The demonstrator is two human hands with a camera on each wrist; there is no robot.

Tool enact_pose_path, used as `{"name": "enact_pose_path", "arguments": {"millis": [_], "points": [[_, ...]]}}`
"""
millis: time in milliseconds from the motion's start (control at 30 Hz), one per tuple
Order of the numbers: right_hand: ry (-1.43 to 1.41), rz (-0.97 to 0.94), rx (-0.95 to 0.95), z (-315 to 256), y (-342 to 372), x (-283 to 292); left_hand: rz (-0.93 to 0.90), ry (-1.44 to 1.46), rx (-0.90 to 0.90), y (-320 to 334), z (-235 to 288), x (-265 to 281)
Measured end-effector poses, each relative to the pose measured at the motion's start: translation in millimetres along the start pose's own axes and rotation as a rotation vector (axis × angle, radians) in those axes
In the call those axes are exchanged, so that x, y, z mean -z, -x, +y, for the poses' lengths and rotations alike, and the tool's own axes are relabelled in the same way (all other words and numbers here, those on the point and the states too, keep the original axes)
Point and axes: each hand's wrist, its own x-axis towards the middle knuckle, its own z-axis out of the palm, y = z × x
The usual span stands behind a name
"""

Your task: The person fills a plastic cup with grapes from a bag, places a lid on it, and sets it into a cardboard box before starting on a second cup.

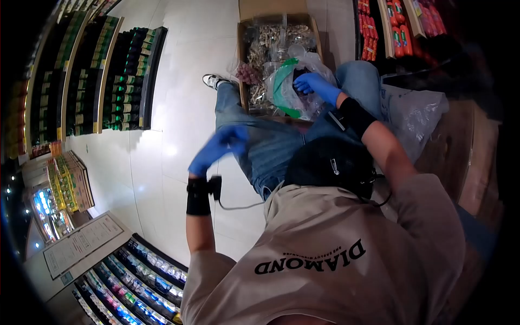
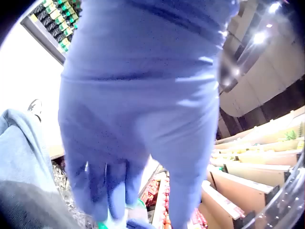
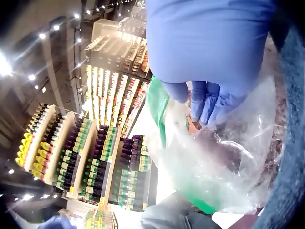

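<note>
My right hand (image 1: 317,86), in a blue glove, reaches into the mouth of a clear plastic bag (image 1: 317,60) with a green band (image 1: 280,89). In the right wrist view its fingers (image 3: 209,105) point down into the bag, at something small and brownish; I cannot tell whether they pinch it. Dark purplish contents (image 3: 219,150) show through the film. The bag rests over an open cardboard box (image 1: 244,49) holding dried, brownish goods in clear packs (image 1: 276,35). My gloved left hand (image 1: 219,149), blurred, hangs in the air over the left thigh, fingers loose and holding nothing.
A pinkish-purple bunch of small round things (image 1: 248,74) lies at the box's left edge. Another clear plastic bag (image 1: 414,111) lies right of the right leg. Shelves of dark bottles (image 1: 127,78) stand at left, red packages (image 1: 401,32) at upper right. Tiled floor (image 1: 179,65) lies between.
</note>
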Motion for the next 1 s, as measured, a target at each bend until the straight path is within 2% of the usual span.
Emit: {"name": "enact_pose_path", "arguments": {"millis": [33,67,100,167,200,233,267,300,333,367,400,433,467,500,533,567,600,633,700,733,767,833,900,933,1000], "points": [[-0.018,-0.005,0.013,-3,7,-1,-0.007,-0.006,-0.005,-4,0,3],[-0.036,-0.004,0.025,-7,14,-1,0.308,-0.04,-0.114,-34,-4,-1],[-0.053,0.007,-0.008,-9,8,0,0.533,0.04,-0.136,-70,-10,4],[-0.017,-0.049,-0.019,-25,3,10,0.483,0.454,-0.044,-137,-28,34],[-0.019,-0.044,0.004,-29,10,14,0.459,0.457,-0.047,-167,-39,40],[-0.021,-0.018,0.002,-27,14,17,0.504,0.34,-0.066,-196,-51,43],[-0.045,-0.066,0.063,-22,13,20,0.546,0.224,-0.092,-220,-57,43],[-0.069,-0.111,0.121,-15,14,25,0.514,0.227,-0.098,-235,-61,41],[-0.077,-0.146,0.148,-14,20,27,0.521,0.38,-0.11,-246,-69,37],[-0.114,-0.181,0.293,-10,30,30,0.528,0.535,-0.115,-258,-77,33],[0.029,-0.112,0.341,-8,32,31,0.598,0.561,-0.069,-273,-92,34],[0.173,-0.047,0.386,-6,34,31,0.626,0.557,-0.048,-267,-78,24],[0.174,-0.031,0.374,-5,35,31,0.702,0.508,-0.064,-267,-65,16],[0.307,0.003,0.333,-4,35,30,0.78,0.457,-0.083,-275,-69,14],[0.439,0.034,0.289,-3,35,29,0.769,0.461,-0.075,-281,-72,13],[0.439,0.039,0.278,-3,33,27,0.824,0.362,-0.145,-287,-75,15],[0.561,0.068,0.292,1,28,24,0.884,0.259,-0.213,-284,-74,14],[0.684,0.091,0.305,5,24,21,0.887,0.261,-0.201,-278,-74,12],[0.685,0.088,0.294,8,19,17,0.827,0.106,-0.296,-269,-70,13],[0.734,0.129,0.347,7,16,15,0.816,0.011,-0.366,-265,-66,17],[0.784,0.167,0.393,8,16,13,0.819,0.013,-0.361,-259,-66,16],[0.728,0.212,0.429,12,10,10,0.75,-0.184,-0.544,-224,-31,9],[0.668,0.256,0.464,12,8,8,0.712,-0.157,-0.56,-179,12,-14],[0.722,0.301,0.476,11,9,8,0.626,-0.226,-0.603,-156,36,-27],[0.831,0.372,0.527,13,6,9,0.506,-0.391,-0.706,-132,44,-45]]}}
